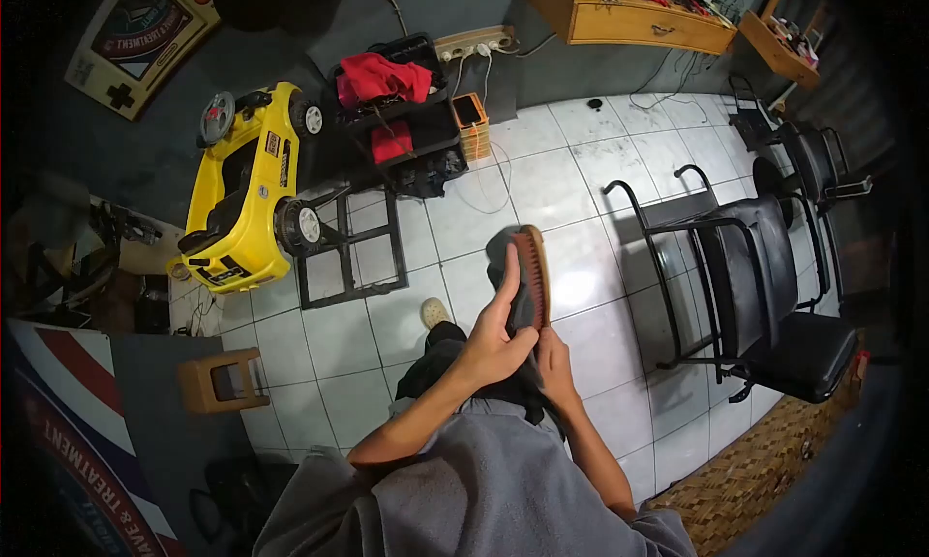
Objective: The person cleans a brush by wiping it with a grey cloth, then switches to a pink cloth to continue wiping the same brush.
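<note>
A long brush with reddish bristles and a pale wooden back stands nearly upright in front of me, bristles facing left. My right hand is closed around its lower end. Against the bristle side lies a dark grey item, soft-looking, partly hidden by brush and hands; I cannot tell exactly what it is. My left hand grips this item, one finger stretched up along it and the thumb by the brush's lower end. Its other fingers are hidden.
A yellow toy car stands at the left, beside a black metal frame. Below is a brown stool. Black crates hold red cloth. Black chairs stand right, near a woven mat. A wooden drawer is at the top.
</note>
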Motion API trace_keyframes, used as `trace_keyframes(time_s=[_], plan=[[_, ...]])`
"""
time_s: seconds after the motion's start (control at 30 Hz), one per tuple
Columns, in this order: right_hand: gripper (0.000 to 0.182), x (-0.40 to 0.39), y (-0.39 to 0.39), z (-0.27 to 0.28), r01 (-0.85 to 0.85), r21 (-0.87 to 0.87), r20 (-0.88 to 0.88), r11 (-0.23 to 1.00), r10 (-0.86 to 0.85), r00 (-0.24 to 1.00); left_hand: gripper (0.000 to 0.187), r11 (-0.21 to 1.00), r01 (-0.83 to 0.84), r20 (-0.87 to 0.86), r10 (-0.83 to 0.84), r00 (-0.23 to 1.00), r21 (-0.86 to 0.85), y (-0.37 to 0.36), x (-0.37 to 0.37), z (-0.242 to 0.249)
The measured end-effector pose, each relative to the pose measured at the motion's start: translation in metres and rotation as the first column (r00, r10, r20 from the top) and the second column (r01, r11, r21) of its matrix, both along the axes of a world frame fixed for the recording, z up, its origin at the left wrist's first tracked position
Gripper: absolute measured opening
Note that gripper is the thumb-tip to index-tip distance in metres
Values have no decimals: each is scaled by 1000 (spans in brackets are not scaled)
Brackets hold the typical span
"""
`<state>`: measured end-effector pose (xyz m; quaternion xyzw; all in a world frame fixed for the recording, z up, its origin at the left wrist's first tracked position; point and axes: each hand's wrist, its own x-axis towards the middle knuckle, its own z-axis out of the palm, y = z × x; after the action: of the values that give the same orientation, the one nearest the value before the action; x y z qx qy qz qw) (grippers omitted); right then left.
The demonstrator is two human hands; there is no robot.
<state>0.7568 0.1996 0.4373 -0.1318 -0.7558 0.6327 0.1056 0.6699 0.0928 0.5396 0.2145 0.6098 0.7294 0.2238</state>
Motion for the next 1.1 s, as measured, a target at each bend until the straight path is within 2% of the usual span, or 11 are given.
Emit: trace_keyframes(time_s=[0.07, 0.2, 0.33, 0.37, 0.5, 0.63, 0.77, 0.83, 0.9, 0.97, 1.1], plan=[[43, 0, 5, -27, -82, 248, 278, 965, 10, 961, 86, 999, 5, 74, -8, 997, 39, -1, -1, 15], [56, 22, 28, -100, -227, 267, 551, 937, 45, 833, 88, 995, -74, 34, 72, 997, 73, -4, -5, 20], [55, 26, 31, -87, -85, 244, 430, 966, -29, 902, 87, 992, -129, -82, 129, 988, 5, -10, -11, -2], [52, 20, 30, -69, -6, 94, 447, 996, -36, 894, 87, 988, -144, -180, 131, 975, -58, -10, -13, -6], [44, 1, 18, 15, 129, -385, 321, 914, 2, 947, 86, 1000, 17, -39, -17, 999, -24, -6, -6, -12], [42, -12, 3, -13, 53, -174, 25, 983, -50, 998, 84, 983, 182, -63, -183, 981, -20, -1, 1, 8], [42, 5, 23, -85, -81, 34, 291, 996, 67, 954, 85, 978, 158, 118, -175, 978, 138, -3, 8, 16], [41, 24, 30, -103, -150, 126, 365, 981, 95, 926, 86, 986, 94, 26, -99, 995, 136, -6, 2, 12], [46, 34, 29, -108, -35, 108, 247, 994, 8, 969, 85, 994, 78, -79, -72, 994, 78, -9, -5, 12], [48, 29, 37, -95, -27, 59, 426, 998, -1, 905, 82, 996, 92, -44, -93, 995, -12, -12, -9, 11], [49, -6, 27, -14, 308, -347, 329, 886, -192, 925, 80, 996, 75, -28, -77, 997, -56, -13, -3, -6]])
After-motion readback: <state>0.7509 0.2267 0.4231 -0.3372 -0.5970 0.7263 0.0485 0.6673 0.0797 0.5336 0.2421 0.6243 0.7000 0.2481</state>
